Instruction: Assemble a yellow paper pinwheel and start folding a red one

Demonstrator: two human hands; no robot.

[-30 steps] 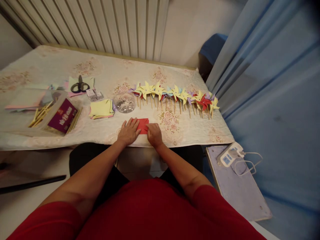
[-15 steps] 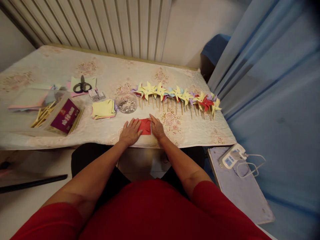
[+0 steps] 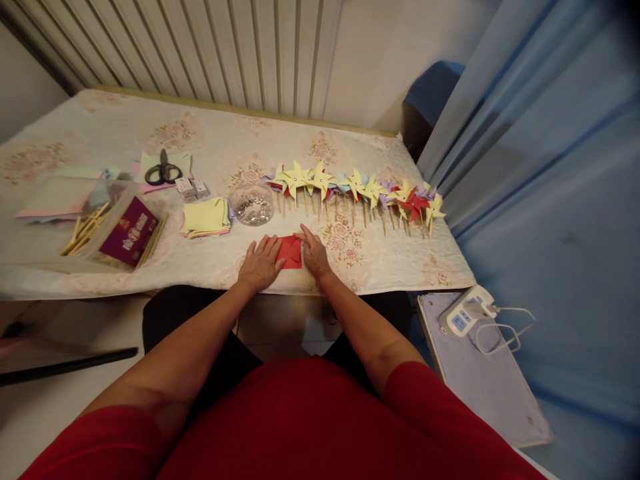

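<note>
A square of red paper lies flat on the table near its front edge, with cut or crease lines showing on it. My left hand rests over the left part of the paper, fingers laid flat and spread. At the paper's right edge is my right hand, its index finger stretched forward and the others partly curled. Just beyond my left hand stands a clear round dish of small shiny pieces. Left of that dish is a stack of yellow and other coloured paper squares.
Finished paper pinwheels on sticks lie in a row at the back right. Scissors rest on coloured paper beside small boxes. A plastic box holds sticks at left. A power strip sits on a low surface at right.
My right hand has slid very slightly forward along the paper's right edge. My left hand and the paper look nearly unmoved; the view has shifted a little.
</note>
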